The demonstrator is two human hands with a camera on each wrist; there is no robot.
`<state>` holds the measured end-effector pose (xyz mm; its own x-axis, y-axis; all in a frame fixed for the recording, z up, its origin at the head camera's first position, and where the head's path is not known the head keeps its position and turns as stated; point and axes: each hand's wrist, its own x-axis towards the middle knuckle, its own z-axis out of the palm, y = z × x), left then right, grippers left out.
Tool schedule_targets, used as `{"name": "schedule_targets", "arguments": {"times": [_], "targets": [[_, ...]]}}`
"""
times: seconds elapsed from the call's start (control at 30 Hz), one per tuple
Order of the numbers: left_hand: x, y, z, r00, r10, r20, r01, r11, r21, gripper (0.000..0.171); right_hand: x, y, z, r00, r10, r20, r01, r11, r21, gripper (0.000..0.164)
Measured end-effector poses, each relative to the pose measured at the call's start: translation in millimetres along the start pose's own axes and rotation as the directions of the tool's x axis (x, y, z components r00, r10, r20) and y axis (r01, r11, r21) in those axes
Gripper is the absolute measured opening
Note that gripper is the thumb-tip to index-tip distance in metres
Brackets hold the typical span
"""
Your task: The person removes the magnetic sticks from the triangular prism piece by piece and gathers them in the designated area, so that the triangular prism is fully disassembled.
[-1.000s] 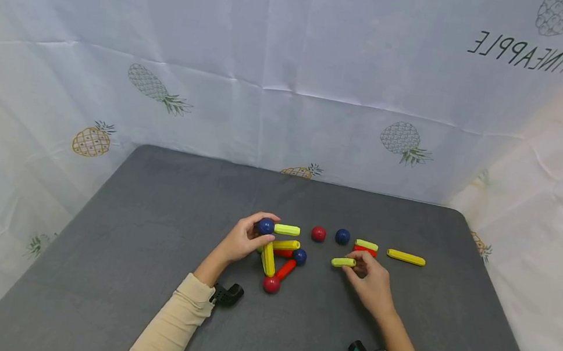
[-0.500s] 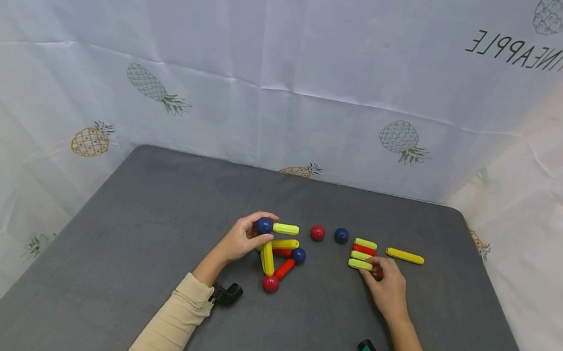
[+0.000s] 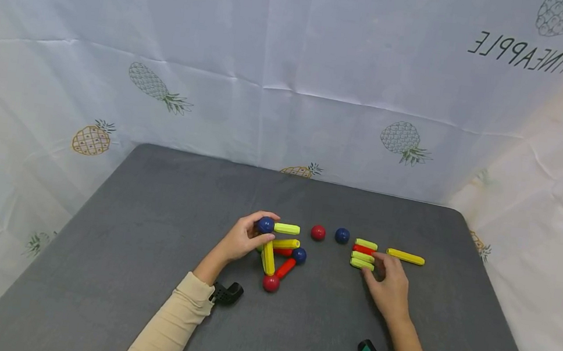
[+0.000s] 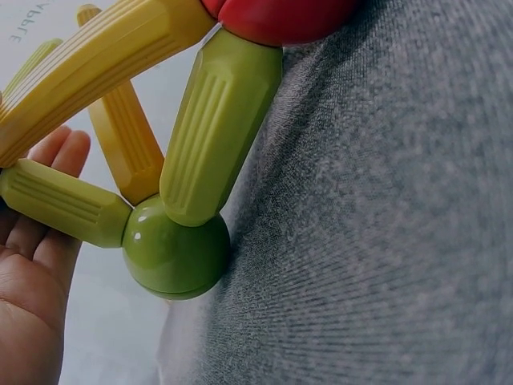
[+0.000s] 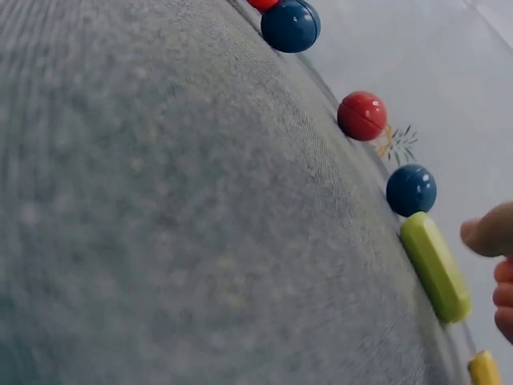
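Note:
My left hand (image 3: pixel 238 243) grips the blue ball (image 3: pixel 266 225) at the top of a frame of sticks and balls. From that ball a short yellow-green stick (image 3: pixel 287 229) points right. Below are long yellow sticks (image 3: pixel 268 259), red sticks, a red ball (image 3: pixel 270 283) and another blue ball (image 3: pixel 299 255). The left wrist view shows the frame's green ball (image 4: pixel 176 249) low down, joined to several sticks. My right hand (image 3: pixel 390 285) is at a row of short sticks, its thumb beside the nearest yellow-green stick (image 3: pixel 361 264). In the right wrist view the thumb stands apart from that stick (image 5: pixel 434 265).
A loose red ball (image 3: pixel 318 233) and a loose blue ball (image 3: pixel 342 235) lie between the frame and the stick row. A red stick (image 3: pixel 364 249) is in the row. One long yellow stick (image 3: pixel 405 257) lies farther right on the grey table (image 3: pixel 180 186).
My right hand has carried a short yellow-green stick rightward, laid it at the near end of the row and let it go. The left hand and frame have stayed in place.

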<state>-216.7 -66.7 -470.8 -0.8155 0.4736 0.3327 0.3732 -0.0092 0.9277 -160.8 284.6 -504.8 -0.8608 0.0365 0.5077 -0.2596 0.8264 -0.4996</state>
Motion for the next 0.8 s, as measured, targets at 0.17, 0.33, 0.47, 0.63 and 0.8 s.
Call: {"name": "schedule_targets", "arguments": {"times": [0.17,0.33,0.47,0.63,0.8], "targets": [[0.5,-6.0,-1.3,1.0,0.009,-0.003,-0.009,1.0,0.006,0.039,6,-18,-1,0.997,-0.071,-0.011,0.072,0.995,0.064,0.039],[0.5,-6.9,-1.1,1.0,0.014,0.0,-0.014,1.0,0.009,0.039,15,-39,5,0.992,-0.122,0.015,0.118,0.979,0.165,0.039],[0.3,-4.8,-0.1,1.0,0.018,0.0,-0.018,1.0,0.017,0.038,22,-58,14,0.987,-0.142,0.071,0.119,0.956,0.268,0.037],[0.5,-3.5,-0.4,1.0,0.012,0.007,-0.012,1.0,0.016,0.039,28,-79,28,0.973,-0.174,0.149,0.1,0.907,0.41,0.035],[0.9,-3.2,-0.4,1.0,-0.001,0.004,0.001,1.0,0.015,0.04,35,-100,40,0.956,-0.201,0.216,0.076,0.875,0.479,0.034]]}}
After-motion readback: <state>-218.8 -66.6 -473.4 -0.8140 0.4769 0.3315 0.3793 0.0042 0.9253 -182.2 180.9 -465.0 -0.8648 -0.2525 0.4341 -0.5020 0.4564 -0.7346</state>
